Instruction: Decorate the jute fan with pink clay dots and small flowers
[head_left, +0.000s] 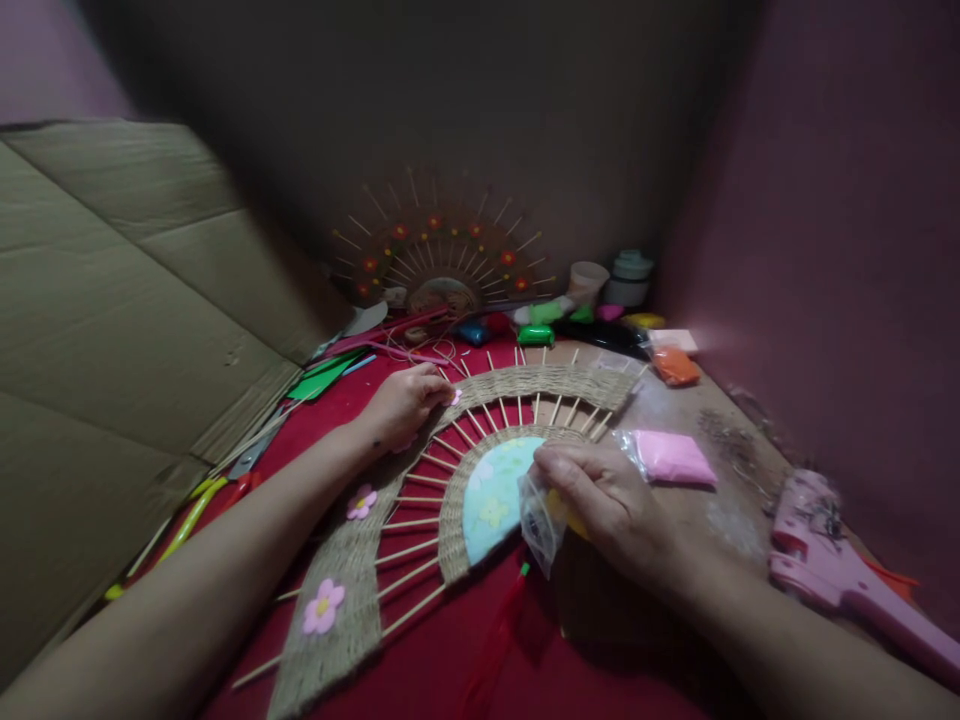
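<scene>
Head view, left hand (405, 402) on woven fan (480, 420), right hand (607, 500) pinching plastic bag (538, 520)

— What sort of place is this?
— A home craft corner — clay packets (671, 457), a pink glue gun (825, 565), a finished fan decoration (442, 262) against the wall, flattened cardboard (127, 330), all on a red-covered counter (480, 650).

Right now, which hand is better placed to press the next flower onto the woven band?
Left. The left hand already rests on the woven band, fingertips at a small pink piece; the right hand is occupied with a plastic bag.
</scene>
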